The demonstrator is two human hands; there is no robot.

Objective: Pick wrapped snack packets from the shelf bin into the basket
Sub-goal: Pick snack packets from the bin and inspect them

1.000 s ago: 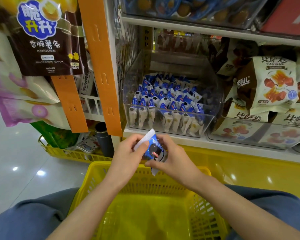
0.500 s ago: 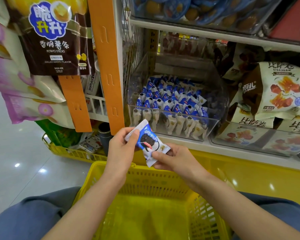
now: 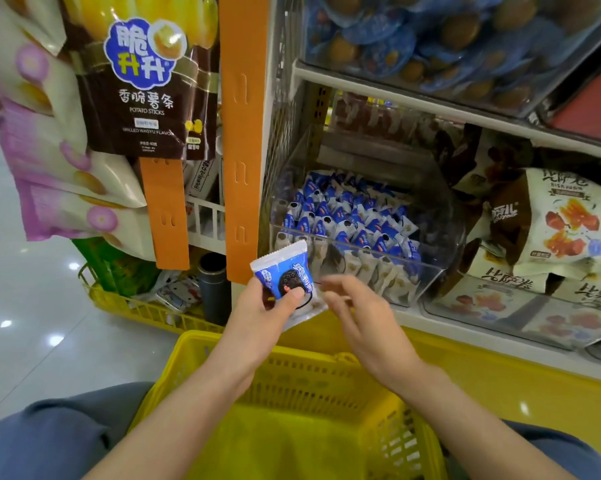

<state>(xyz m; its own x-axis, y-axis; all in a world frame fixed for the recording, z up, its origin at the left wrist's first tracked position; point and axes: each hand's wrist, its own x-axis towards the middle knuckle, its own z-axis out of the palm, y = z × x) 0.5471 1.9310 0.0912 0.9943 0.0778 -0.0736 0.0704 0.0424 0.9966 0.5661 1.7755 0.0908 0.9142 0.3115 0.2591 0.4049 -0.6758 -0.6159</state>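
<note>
Progress: one snack packet out of the shelf bin, not yet in the basket

From my seat I judge this early in the job. The clear shelf bin holds a full spread of the same blue-and-white packets, standing in rows, so plenty is left to pick. On the part of the basket floor that shows between the arms I can make out no packet, though the forearms hide some of it.

The one packet in play is in my left hand. The thumb lies across its printed face and the fingers are curled behind it, so that hand is clamped on the wrapper. The packet stands nearly upright with its crimped top edge tilted toward 1 o'clock. It hangs above and just beyond the basket's far rim, at 12 o'clock from the basket, with the bin front just behind it at 1 o'clock.

My right hand sits just beside the packet at its 3 o'clock, fingers loose and slightly curled, gripping nothing. The fingertips are motion-blurred, and I cannot tell whether they brush the wrapper's right edge.

What remains for this packet, as I read it, is to bring it back toward 6 o'clock over the basket and let go.
</note>
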